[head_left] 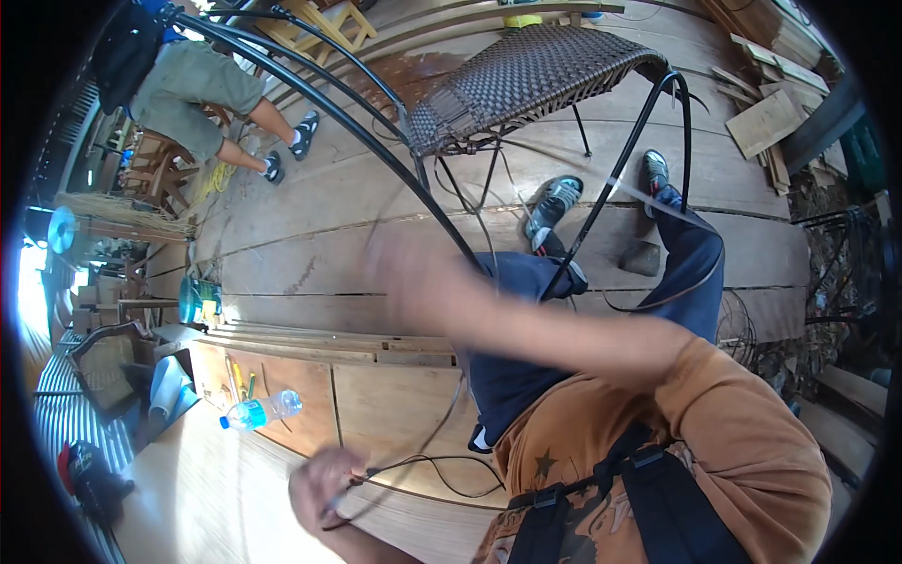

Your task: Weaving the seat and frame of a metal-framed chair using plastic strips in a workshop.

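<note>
A chair with a black metal frame and a dark brown woven seat (536, 80) lies tilted in front of my legs. Loose strands hang from the weave. Low on the left, my left hand (324, 487) has its fingers curled round a thin dark weaving strand (437, 459), which loops away to the right over the wooden bench. My right hand (409, 273) is smeared by motion near the black frame tube (362, 146); its fingers and anything in them cannot be made out.
A plastic bottle with blue liquid (261, 411) lies on the wooden bench (395, 404) beside a few slim tools. Another person (202, 99) stands at the far left near wooden stools. Scrap boards (766, 122) are piled at the right. A dark block (640, 258) sits by my foot.
</note>
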{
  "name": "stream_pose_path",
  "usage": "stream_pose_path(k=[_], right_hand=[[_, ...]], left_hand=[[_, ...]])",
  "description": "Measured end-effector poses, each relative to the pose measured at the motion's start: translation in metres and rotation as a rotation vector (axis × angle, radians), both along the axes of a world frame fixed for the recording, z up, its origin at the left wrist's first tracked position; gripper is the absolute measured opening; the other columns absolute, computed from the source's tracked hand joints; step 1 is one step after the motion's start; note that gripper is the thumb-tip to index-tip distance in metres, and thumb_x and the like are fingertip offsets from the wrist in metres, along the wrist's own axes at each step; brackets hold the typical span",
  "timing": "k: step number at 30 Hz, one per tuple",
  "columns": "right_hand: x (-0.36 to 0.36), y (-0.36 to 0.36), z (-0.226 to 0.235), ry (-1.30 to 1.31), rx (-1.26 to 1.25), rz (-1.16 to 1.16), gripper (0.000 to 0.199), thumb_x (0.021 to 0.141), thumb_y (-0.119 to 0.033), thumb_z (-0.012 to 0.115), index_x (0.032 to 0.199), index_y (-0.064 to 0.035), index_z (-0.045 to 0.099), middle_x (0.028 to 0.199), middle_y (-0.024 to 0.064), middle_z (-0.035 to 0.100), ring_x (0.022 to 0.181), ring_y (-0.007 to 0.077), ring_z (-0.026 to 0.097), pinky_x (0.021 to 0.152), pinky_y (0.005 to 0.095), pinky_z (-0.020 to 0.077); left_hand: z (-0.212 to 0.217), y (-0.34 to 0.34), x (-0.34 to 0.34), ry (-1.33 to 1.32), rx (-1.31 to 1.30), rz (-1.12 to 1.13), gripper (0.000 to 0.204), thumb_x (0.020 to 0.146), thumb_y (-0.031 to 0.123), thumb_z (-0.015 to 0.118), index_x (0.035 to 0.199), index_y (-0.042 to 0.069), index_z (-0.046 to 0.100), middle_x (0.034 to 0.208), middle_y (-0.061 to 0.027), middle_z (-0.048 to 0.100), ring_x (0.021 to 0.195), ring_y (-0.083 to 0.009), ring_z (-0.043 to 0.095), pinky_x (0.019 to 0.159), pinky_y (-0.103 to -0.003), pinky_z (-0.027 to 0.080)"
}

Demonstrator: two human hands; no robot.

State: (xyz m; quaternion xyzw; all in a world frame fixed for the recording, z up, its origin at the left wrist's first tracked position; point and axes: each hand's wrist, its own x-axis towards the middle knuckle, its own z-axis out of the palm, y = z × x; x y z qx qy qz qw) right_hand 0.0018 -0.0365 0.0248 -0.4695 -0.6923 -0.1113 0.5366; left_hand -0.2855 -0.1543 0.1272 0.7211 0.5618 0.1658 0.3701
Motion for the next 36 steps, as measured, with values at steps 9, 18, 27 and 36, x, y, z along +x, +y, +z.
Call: stream_pose_path(k=[9, 18, 27, 36], right_hand=[[-0.046, -0.09, 0.017, -0.045, -1.068, 1.554, 0.029, 0.083, -0.023, 0.052, 0.1, -0.0001, 0.055, 0.102, 0.0181, 0.058, 0.095, 0.0319, 0.056, 0.083, 0.0397, 0.0433], [0.088, 0.066, 0.019, 2.04, -0.724, 0.572, 0.018, 0.09, -0.012, 0.032, 0.08, -0.0092, 0.047, 0.057, -0.0022, 0.039, 0.046, 0.0151, 0.034, 0.049, 0.0323, 0.0328], [-0.015, -0.097, 0.042, 0.545, -0.47, 1.085, 0.013, 0.08, -0.011, 0.052, 0.072, -0.0009, 0.05, 0.058, 0.0063, 0.045, 0.053, 0.0208, 0.047, 0.051, 0.0314, 0.0387], [0.003, -0.141, 0.119, -0.134, -0.844, 1.554, 0.023, 0.084, -0.02, 0.048, 0.09, 0.0016, 0.055, 0.084, 0.0147, 0.06, 0.074, 0.0255, 0.057, 0.066, 0.0341, 0.0451]], left_hand=[[0.052, 0.036, 0.099, -0.561, -0.075, 0.335, 0.02, 0.088, 0.024, 0.05, 0.089, 0.004, 0.055, 0.063, -0.0007, 0.045, 0.052, -0.0081, 0.039, 0.045, -0.022, 0.033], [0.148, -0.098, -0.036, -1.385, 1.019, -0.258, 0.034, 0.093, 0.025, 0.04, 0.062, 0.013, 0.047, 0.047, 0.0061, 0.03, 0.041, -0.0076, 0.025, 0.043, -0.022, 0.026], [-0.073, 0.111, 0.175, -0.827, -0.996, -0.388, 0.064, 0.089, 0.048, 0.036, 0.127, -0.005, 0.036, 0.12, -0.0193, 0.05, 0.104, -0.032, 0.053, 0.086, -0.04, 0.045], [0.031, 0.158, 0.22, -1.034, -0.518, 0.178, 0.032, 0.093, 0.015, 0.033, 0.118, -0.003, 0.042, 0.063, 0.0036, 0.04, 0.039, -0.0054, 0.032, 0.027, -0.02, 0.022]])
